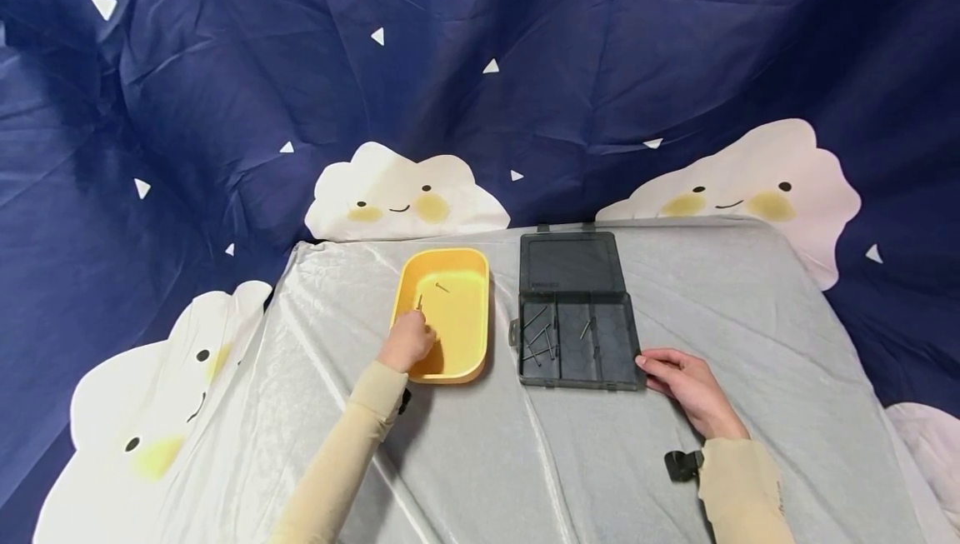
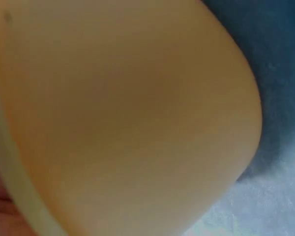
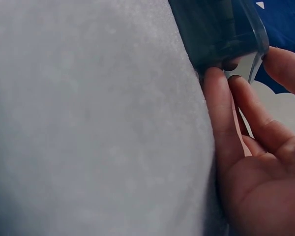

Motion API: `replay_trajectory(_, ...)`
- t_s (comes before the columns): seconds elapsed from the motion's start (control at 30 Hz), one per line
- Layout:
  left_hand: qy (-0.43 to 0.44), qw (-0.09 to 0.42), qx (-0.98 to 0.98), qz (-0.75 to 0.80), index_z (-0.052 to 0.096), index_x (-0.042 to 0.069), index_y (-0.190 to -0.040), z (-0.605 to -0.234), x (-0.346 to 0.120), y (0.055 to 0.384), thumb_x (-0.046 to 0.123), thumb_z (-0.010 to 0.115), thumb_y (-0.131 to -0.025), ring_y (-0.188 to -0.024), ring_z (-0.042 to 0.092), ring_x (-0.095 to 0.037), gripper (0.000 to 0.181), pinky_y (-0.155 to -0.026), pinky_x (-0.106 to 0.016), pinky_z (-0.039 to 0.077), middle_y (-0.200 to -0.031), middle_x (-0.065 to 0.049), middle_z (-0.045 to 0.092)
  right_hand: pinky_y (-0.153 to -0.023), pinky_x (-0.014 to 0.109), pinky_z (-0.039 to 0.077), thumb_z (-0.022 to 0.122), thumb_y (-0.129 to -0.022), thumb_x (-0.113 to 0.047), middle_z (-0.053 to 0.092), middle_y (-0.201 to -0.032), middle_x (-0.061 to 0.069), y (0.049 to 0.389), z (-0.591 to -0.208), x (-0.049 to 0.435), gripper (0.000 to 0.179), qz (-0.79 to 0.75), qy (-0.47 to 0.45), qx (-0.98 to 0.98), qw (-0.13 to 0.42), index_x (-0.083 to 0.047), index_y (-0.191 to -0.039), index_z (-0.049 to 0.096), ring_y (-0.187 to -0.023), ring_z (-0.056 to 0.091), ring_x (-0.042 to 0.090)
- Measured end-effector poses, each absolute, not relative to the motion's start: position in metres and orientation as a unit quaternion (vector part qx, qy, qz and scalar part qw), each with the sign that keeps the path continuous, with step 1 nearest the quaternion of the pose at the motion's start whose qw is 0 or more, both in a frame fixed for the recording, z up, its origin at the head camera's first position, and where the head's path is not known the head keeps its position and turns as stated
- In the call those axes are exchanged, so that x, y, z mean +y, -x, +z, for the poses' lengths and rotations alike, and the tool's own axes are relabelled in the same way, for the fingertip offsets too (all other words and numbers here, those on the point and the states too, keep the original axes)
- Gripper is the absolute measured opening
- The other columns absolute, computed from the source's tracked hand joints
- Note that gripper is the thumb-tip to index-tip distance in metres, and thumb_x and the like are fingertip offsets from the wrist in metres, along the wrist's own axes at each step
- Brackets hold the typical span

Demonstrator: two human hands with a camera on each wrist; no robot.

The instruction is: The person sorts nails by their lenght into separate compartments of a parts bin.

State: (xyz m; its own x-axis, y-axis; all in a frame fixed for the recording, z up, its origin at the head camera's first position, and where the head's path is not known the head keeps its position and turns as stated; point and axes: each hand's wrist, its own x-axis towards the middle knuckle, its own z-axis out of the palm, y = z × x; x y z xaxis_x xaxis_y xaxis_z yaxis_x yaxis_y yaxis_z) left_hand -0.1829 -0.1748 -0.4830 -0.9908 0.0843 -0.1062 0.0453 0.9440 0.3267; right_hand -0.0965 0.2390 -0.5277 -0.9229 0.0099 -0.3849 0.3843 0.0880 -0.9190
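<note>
My left hand (image 1: 408, 341) reaches over the near left rim of a yellow tray (image 1: 480, 311), fingers down inside it. A thin metal screw or nail (image 1: 420, 302) lies right by its knuckles; whether the fingers pinch one I cannot tell. Farther up the tray floor is another thin metal fastener (image 1: 442, 286). In the left wrist view, the tray's outer wall (image 2: 137, 113) hides most of that hand. My right hand (image 1: 688, 386) grips the near right corner of a dark see-through compartment box (image 1: 618, 344), thumb at its upper edge and fingers against its side.
The box's lid (image 1: 572, 262) lies folded back behind it. Several metal fasteners (image 1: 540, 340) sit in its left compartment, and one fastener (image 1: 586, 328) in the middle one. A grey cloth (image 1: 480, 452) covers the table; a blue cloud-print curtain (image 1: 450, 94) hangs behind.
</note>
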Motion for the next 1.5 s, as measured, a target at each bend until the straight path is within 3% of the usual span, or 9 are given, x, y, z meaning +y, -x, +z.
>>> replay_trajectory(0.1,-0.029,0.058,0.988,0.139,0.052,0.003,-0.064,-0.486,-0.172,0.183,0.000,0.055,-0.084,-0.065,0.053,-0.026,0.020,-0.063,-0.037,0.049,-0.073,-0.019,0.059,-0.079,0.016,0.054,0.070,-0.088,-0.034,0.062,-0.093,-0.021,0.096,-0.528,0.239,0.063,-0.661,-0.136,0.724,0.141,0.008,-0.130,0.051,-0.089,0.062,-0.007)
replay_trajectory(0.23,-0.030,0.046,0.991,0.120,0.062,-0.005,-0.077,-0.491,-0.170,0.182,-0.003,0.053,-0.085,-0.073,0.062,-0.034,0.012,-0.067,-0.042,0.053,-0.085,-0.028,0.064,-0.080,0.016,0.054,0.070,-0.088,-0.034,0.062,-0.093,-0.022,0.096,-0.528,0.239,0.062,-0.662,-0.138,0.722,0.143,0.008,-0.130,0.052,-0.089,0.062,-0.008)
replay_trajectory(0.67,-0.055,-0.009,0.990,0.130,0.059,-0.001,-0.069,-0.494,-0.170,0.176,-0.009,0.057,-0.077,-0.070,0.063,-0.039,0.012,-0.065,-0.046,0.054,-0.074,-0.024,0.062,-0.079,0.016,0.054,0.070,-0.088,-0.033,0.064,-0.097,-0.019,0.095,-0.528,0.238,0.051,-0.669,-0.138,0.717,0.142,0.001,-0.124,0.058,-0.089,0.061,-0.007)
replay_trajectory(0.83,-0.061,-0.016,0.988,0.138,0.059,0.000,-0.068,-0.496,-0.171,0.176,-0.006,0.058,-0.084,-0.069,0.063,-0.038,0.017,-0.063,-0.045,0.054,-0.072,-0.022,0.064,-0.080,0.016,0.054,0.070,-0.088,-0.032,0.063,-0.098,-0.018,0.095,-0.528,0.239,0.051,-0.670,-0.138,0.716,0.140,0.002,-0.124,0.058,-0.089,0.062,-0.007)
replay_trajectory(0.97,-0.059,-0.014,0.989,0.138,0.060,0.000,-0.070,-0.498,-0.171,0.177,-0.002,0.059,-0.087,-0.070,0.064,-0.038,0.017,-0.064,-0.045,0.054,-0.073,-0.022,0.064,-0.080,0.016,0.054,0.071,-0.088,-0.032,0.064,-0.099,-0.017,0.095,-0.529,0.239,0.049,-0.671,-0.137,0.715,0.138,0.000,-0.123,0.059,-0.089,0.062,-0.007)
replay_trajectory(1.2,-0.036,0.014,0.992,0.119,0.057,0.003,-0.065,-0.500,-0.169,0.181,-0.005,0.059,-0.077,-0.069,0.064,-0.037,0.014,-0.063,-0.045,0.054,-0.073,-0.022,0.064,-0.080,0.016,0.054,0.070,-0.088,-0.032,0.064,-0.100,-0.016,0.095,-0.529,0.239,0.050,-0.672,-0.135,0.715,0.137,0.002,-0.123,0.059,-0.089,0.062,-0.007)
replay_trajectory(1.5,-0.030,0.032,0.993,0.107,0.055,0.003,-0.067,-0.501,-0.169,0.183,-0.005,0.059,-0.075,-0.068,0.063,-0.035,0.012,-0.061,-0.044,0.053,-0.075,-0.022,0.064,-0.080,0.016,0.054,0.070,-0.088,-0.032,0.064,-0.100,-0.016,0.095,-0.529,0.239,0.052,-0.670,-0.136,0.717,0.136,0.002,-0.124,0.058,-0.089,0.062,-0.007)
